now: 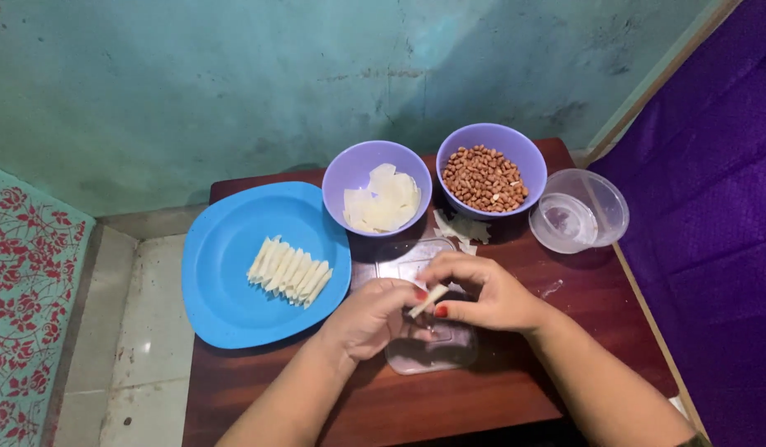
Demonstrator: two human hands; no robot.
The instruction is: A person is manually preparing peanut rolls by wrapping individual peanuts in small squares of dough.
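So your little wooden table (565, 348) is pretty packed up top. The blue plate (225, 248) hangs over the left edge a bit, and the clear round container (594, 207) sits right at the far right corner, poking past the edge. The only bare wood is the strip nearest you and the patch to the right of your hands. The wall runs close behind the table.

Both your hands are working together over the clear flat lid (428, 352) in the middle. Your left hand (370, 319) is curled in, fingertips pinching the near end of a small pale roll (428, 300). Your right hand (490, 294) is bent over it too, thumb and fingers pinched on the other end. The roll sits tilted between them, just above the lid.

A row of finished rolls (289, 271) lies on the plate, side by side. Behind your hands: one purple bowl of wrappers (383, 199), one purple bowl of peanuts (485, 178), and a few loose wrapper scraps (459, 228) between the bowls.
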